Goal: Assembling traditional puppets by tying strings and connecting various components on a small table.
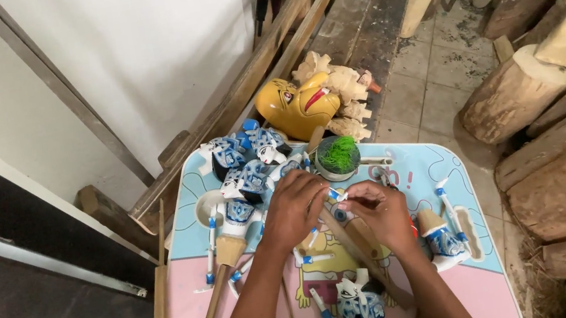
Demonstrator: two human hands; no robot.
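The fingers [318, 192] of the left hand [294, 208] are curling narrow onto a small blue-and-white painted puppet arm piece [337, 193], and the fingers [362, 195] of the right hand [381, 213] are pinching its other end, so both hands are gripping the piece above the middle of the small cartoon-printed pink and light-blue table [481, 286]. A long brown wooden stick [356, 245] is running under the hands toward the near edge. On the far left of the table, at least four blue-and-white painted wooden puppet heads [246, 161] are lying in a cluster. One round tin holding green material [337, 156] is sitting just beyond the hands. One white round cup [206, 208] is standing at the left edge. One blue-and-white puppet body [444, 239] is lying to the right. Beyond the table, one yellow carved wooden mask [298, 107] is resting on the floor, with rough brown logs [562, 177] stacked at the right.
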